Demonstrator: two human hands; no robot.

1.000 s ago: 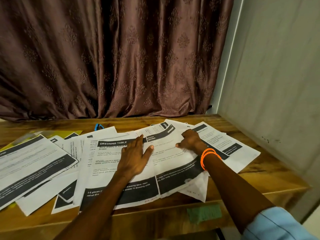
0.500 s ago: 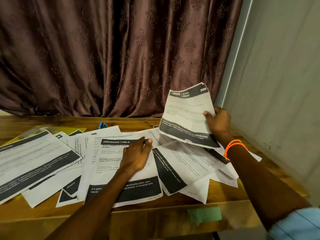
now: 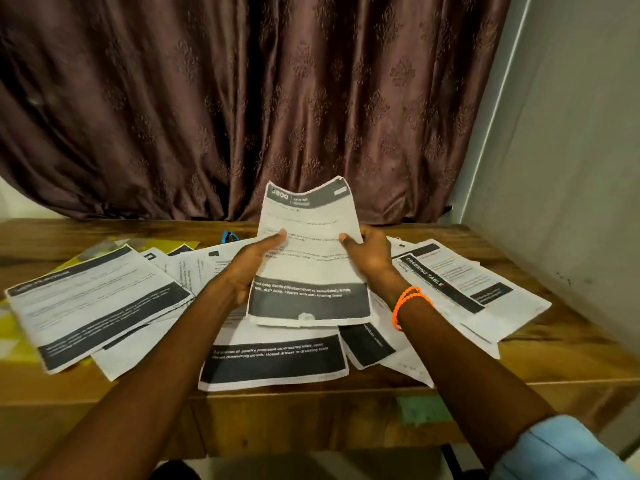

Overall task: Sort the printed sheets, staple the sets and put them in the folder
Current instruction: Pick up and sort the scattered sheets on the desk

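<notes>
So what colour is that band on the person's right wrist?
Bright orange: the wristband loops round the right wrist in thin strands, clearest in the head view.

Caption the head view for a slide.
Both hands, left hand and right hand, hold a kitchen sheet above scattered printouts.

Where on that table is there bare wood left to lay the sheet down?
Bare wooden table shows along the right edge, between the DRESSING TABLE sheet and the wall, along the back by the curtain, and at the front left corner. The middle is crowded with overlapping sheets under both hands.
</notes>
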